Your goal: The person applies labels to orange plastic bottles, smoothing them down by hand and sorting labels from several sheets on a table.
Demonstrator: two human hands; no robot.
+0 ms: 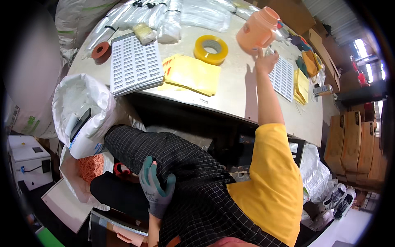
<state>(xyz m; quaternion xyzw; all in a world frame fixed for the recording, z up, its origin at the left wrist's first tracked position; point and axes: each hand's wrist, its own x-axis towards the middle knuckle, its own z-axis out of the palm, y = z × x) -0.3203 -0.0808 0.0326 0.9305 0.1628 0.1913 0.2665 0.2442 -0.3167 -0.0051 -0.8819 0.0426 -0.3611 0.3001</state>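
My left hand, in a grey-green work glove with a bare fingertip showing, lies on my black checked apron. Its fingers are apart and it holds nothing. My bare right hand reaches far across the table, just below a peach plastic jug with a handle. Something small and whitish shows between its curled fingers, too small to name. Beside that hand lies a sheet of printed labels. Yellow envelopes and a roll of yellow tape are nearer the table's middle.
A stack of label sheets and a brown-red roll sit at the left. Clear plastic bags line the far edge. Left of my knees stands an open white sack with a phone at its rim. Cartons are stacked right.
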